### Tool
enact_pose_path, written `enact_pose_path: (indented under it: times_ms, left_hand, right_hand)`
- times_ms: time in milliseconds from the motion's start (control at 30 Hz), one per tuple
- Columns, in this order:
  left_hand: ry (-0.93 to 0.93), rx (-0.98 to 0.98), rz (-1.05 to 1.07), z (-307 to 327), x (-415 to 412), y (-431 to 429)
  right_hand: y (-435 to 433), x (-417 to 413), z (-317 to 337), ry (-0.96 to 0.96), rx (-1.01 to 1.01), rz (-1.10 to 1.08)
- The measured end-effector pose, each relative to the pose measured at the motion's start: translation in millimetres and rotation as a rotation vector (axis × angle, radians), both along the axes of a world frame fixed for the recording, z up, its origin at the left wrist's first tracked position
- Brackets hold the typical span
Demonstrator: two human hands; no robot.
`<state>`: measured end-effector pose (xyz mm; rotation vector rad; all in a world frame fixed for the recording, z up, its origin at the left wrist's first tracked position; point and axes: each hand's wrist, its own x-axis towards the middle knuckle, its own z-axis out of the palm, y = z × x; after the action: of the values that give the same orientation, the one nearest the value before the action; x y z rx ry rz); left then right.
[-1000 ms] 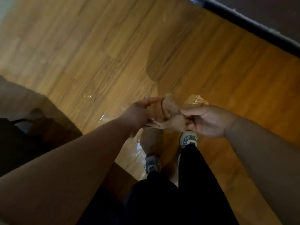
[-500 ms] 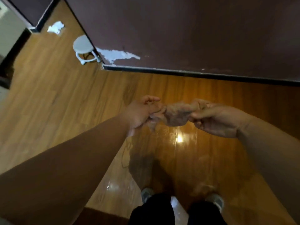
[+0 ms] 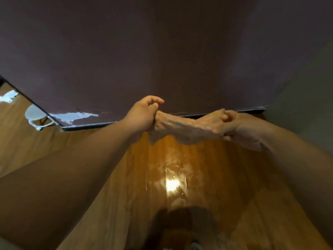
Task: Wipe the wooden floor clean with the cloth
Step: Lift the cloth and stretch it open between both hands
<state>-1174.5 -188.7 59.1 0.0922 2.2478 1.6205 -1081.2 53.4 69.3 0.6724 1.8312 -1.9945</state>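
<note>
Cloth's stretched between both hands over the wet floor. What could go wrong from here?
1. The cloth is held up between the left hand and right hand; if wet, it may drip onto the wooden floor.
2. The glossy wet patch lies underfoot: slip risk.

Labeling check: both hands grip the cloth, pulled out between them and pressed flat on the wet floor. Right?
Not quite. The head view shows the left hand and right hand gripping the cloth, pulled out between them, but it is held in the air above the wet floor, not pressed flat on it.
</note>
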Motion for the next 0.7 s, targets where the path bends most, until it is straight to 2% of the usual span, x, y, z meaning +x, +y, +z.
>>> enact_pose_path:
  times_ms: [200, 300, 400, 467, 533, 567, 633, 700]
  left_hand:
    - [-0.114, 0.149, -0.138, 53, -10, 72]
    - [-0.103, 0.137, -0.224, 81, -26, 89]
    - [-0.086, 0.179, -0.304, 107, -42, 99]
    - [-0.015, 0.091, -0.371, 125, -44, 115]
    - [0.157, -0.083, -0.418, 141, -45, 132]
    - [0.259, -0.174, -0.410, 151, -44, 142]
    - [0.448, -0.356, -0.375, 170, -42, 163]
    - [0.590, -0.519, -0.383, 184, -39, 176]
  right_hand:
    - [71, 6, 31, 0.221, 0.015, -0.325]
    - [95, 14, 51, 0.301, 0.052, -0.328]
    - [113, 16, 73, 0.310, 0.257, -0.184]
    - [125, 19, 85, 0.282, 0.597, -0.030]
    - [140, 17, 96, 0.262, 0.934, 0.092]
    - [150, 16, 104, 0.259, 1.032, 0.102]
    - [175, 17, 122, 0.307, 1.067, 0.056]
    - [197, 16, 133, 0.365, 0.984, 0.009]
